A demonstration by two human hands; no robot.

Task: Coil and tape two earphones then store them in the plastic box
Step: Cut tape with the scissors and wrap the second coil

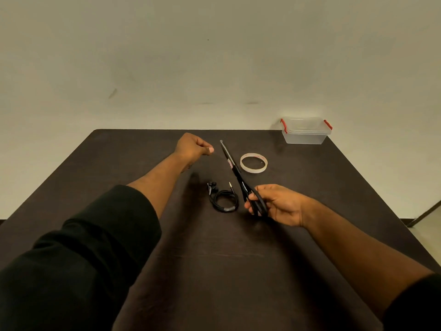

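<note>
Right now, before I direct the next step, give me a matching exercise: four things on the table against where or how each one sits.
Things:
1. scissors
2. tape roll
3. plastic box
4. coiled earphone

States:
A. far right corner of the table, lid on
B. flat on the table between the two arms, taped
C. held by the right hand, blades closed
D. flat on the table, right of the blades

Pairs: 1-C, 2-D, 3-A, 4-B
</note>
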